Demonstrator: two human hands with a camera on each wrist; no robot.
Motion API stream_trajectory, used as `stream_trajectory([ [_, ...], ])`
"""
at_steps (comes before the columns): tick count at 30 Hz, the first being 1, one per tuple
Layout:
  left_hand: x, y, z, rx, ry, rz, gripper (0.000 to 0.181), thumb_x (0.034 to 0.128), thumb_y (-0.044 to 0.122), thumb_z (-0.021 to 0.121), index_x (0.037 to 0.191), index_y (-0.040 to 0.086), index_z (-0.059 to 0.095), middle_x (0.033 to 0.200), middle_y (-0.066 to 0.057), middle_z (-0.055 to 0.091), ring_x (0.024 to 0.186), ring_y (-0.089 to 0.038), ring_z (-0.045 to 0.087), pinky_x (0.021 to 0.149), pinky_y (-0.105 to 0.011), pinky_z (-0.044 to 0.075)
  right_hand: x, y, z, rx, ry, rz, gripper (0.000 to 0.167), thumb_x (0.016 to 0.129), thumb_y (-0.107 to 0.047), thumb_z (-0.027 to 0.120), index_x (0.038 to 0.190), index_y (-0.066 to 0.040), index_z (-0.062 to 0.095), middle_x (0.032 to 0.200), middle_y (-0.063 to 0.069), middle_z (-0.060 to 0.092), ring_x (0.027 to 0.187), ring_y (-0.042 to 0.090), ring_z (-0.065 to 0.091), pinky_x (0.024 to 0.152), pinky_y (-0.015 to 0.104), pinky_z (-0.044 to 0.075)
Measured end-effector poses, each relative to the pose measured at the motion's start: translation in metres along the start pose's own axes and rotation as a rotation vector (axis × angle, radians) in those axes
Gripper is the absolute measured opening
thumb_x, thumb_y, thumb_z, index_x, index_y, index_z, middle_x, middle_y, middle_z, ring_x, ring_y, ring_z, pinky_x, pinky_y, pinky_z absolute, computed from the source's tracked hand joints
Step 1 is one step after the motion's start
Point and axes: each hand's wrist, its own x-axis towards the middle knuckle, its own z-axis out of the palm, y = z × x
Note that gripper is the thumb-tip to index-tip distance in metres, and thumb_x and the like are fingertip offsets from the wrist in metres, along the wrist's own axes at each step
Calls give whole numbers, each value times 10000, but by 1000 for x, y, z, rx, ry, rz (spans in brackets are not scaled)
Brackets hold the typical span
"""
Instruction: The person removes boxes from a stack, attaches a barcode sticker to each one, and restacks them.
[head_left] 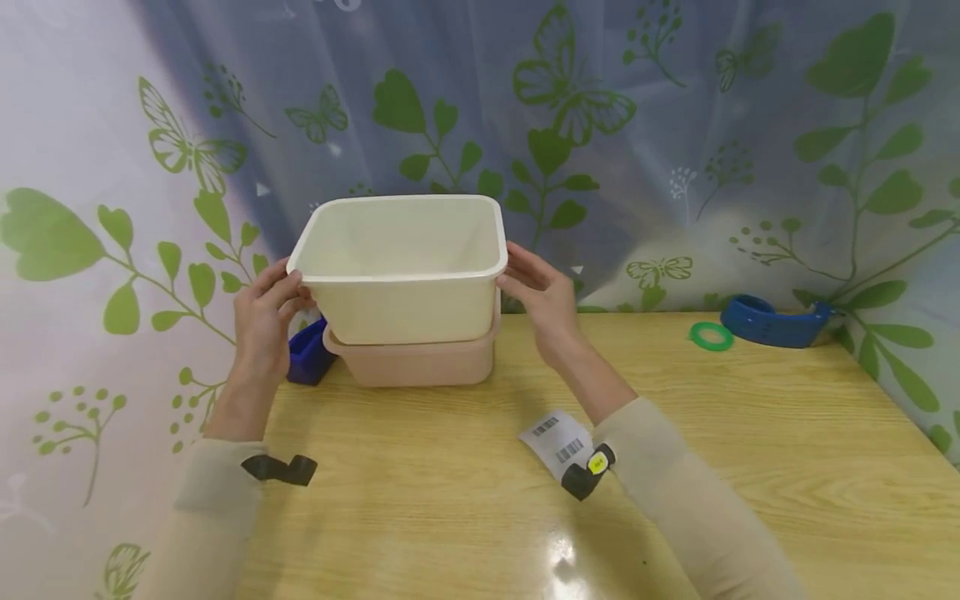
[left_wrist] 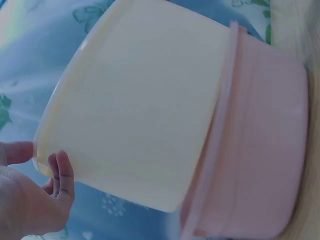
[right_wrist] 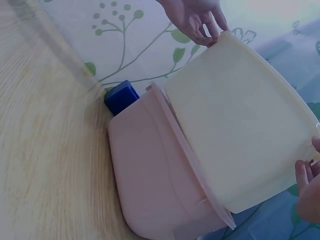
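A cream plastic bin (head_left: 405,310) stands upright over a pink plastic bin (head_left: 420,367), its lower edge at the pink rim. My left hand (head_left: 262,321) pinches the cream bin's rim at the left end, thumb on one side and fingers under the lip. At the opposite end my right hand (head_left: 546,304) holds the same rim between thumb and fingers. In the left wrist view the cream bin (left_wrist: 135,100) sits tilted against the pink bin (left_wrist: 260,140), with a narrow gap at one side. The inside of the pink bin is hidden.
On the wooden table (head_left: 390,492), a dark blue plastic object (head_left: 309,354) stands left of the bins. A white paper with barcodes (head_left: 551,437) lies near my right wrist. At the back right are a green ring (head_left: 711,336) and a curved blue object (head_left: 776,325). A patterned curtain (head_left: 465,100) hangs behind.
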Motion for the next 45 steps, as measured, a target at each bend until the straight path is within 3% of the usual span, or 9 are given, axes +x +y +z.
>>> stream_trajectory([
  [10, -13, 18, 22, 39, -53, 21, 328, 992, 58, 686, 1276, -94, 624, 956, -58, 660, 777, -157, 616, 723, -220, 595, -7, -19, -12, 80, 18, -47, 505, 962, -2, 718, 1448, -83, 608, 1425, 103, 644, 1271, 219, 624, 1136, 312, 452],
  [18, -21, 20, 43, 59, -99, -5, 364, 1005, 58, 667, 1324, -97, 585, 990, -37, 668, 794, -142, 620, 753, -211, 589, -13, -34, -32, 110, 38, -74, 490, 973, 5, 698, 1448, -70, 605, 1432, 103, 637, 1284, 192, 610, 1145, 304, 440],
  [25, -26, 8, 63, 29, -134, -71, 388, 1018, 31, 634, 1363, -115, 531, 1091, -89, 611, 806, -135, 607, 774, -205, 589, -22, -40, -57, 120, 77, -54, 481, 978, -2, 692, 1447, -67, 605, 1430, 75, 639, 1319, 190, 583, 1139, 285, 443],
  [33, -28, -14, 101, 97, -199, -86, 436, 1035, 42, 609, 1413, -140, 490, 1051, -46, 586, 850, -133, 597, 814, -224, 580, -26, -52, -95, 128, 153, -88, 479, 980, 15, 680, 1449, -38, 594, 1401, 63, 662, 1341, 190, 567, 1172, 274, 401],
  [40, -39, -29, 132, 62, -242, -142, 462, 1030, 43, 616, 1425, -130, 448, 1074, -63, 551, 859, -138, 594, 820, -236, 577, -33, -63, -118, 146, 235, -132, 484, 966, 52, 672, 1438, -27, 601, 1364, 82, 679, 1346, 219, 561, 1156, 262, 404],
  [45, -45, -38, 149, 40, -278, -181, 522, 1022, 33, 626, 1471, -104, 398, 1132, -85, 530, 889, -141, 586, 846, -244, 576, -42, -72, -135, 192, 222, -153, 520, 979, 30, 665, 1482, 14, 531, 1374, 83, 662, 1405, 239, 495, 1210, 273, 333],
])
